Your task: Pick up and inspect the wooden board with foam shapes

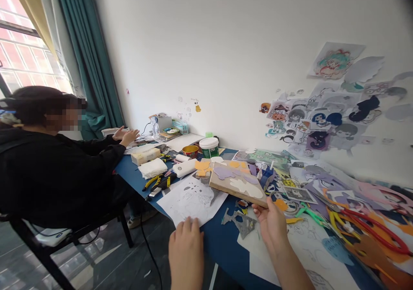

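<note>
Grasping a board (238,194) by its near right corner, the right hand (270,219) holds it right of the paper (185,197); the left hand (187,240) touches that sheet, grip unclear. Shapes (227,172) atop look cut; what remains doesn't show.

Wearer's two hands (186,251) (274,221), one board (222,183), one co-worker (64,174), one lidded tub (209,146)

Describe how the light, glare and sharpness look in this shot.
Head view: the window at left is very bright, its panes washed pale; head view: the floor shows glossy reflections; head view: the top right corner is dark; head view: the board and right hand look fairly clear, while fine lines in the wall drawings are hard to make out.
</note>
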`<state>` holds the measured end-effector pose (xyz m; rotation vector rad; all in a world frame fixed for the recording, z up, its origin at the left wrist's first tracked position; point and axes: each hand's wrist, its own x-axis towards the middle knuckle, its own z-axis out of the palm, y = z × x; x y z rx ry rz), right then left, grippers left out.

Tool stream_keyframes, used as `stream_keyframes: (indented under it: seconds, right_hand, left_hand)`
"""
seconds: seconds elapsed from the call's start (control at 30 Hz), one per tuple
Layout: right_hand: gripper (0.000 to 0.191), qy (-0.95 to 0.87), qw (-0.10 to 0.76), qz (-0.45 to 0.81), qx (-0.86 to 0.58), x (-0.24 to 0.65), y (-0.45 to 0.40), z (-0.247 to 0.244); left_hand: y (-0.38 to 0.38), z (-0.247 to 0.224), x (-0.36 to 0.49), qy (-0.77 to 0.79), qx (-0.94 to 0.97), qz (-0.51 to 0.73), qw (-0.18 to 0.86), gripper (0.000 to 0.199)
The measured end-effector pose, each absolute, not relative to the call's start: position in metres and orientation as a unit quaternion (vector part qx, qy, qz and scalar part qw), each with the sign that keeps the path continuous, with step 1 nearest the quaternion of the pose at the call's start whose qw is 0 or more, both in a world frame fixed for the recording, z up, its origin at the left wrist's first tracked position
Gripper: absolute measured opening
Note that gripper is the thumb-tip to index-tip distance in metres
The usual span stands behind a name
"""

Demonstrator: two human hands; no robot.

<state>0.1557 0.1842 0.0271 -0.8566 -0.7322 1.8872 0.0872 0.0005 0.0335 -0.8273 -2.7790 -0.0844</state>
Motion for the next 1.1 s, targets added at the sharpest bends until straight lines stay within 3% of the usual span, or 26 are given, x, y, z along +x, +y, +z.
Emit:
stream_keyframes:
  seconds: [0.17,0.43,0.77,1.1]
  right_hand:
    - [0.013,-0.302,0.455,0.767,-0.337,0.156,0.185,0.025]
    - [0.010,-0.301,0.460,0.764,-0.338,0.156,0.183,0.029]
    - [0.009,-0.299,0.465,0.767,-0.326,0.156,0.182,0.030]
    - [0.013,-0.297,0.464,0.771,-0.319,0.157,0.184,0.026]
  left_hand:
    - [-0.020,0.024,0.068,-0.963,-0.233,-0.070,0.118,0.033]
    - [-0.011,0.023,0.038,-0.878,-0.271,-0.373,0.130,0.028]
    - [0.009,0.089,-0.003,-0.837,-0.347,-0.391,0.160,0.025]
    - [0.006,0.092,-0.009,-0.834,-0.381,-0.361,0.171,0.028]
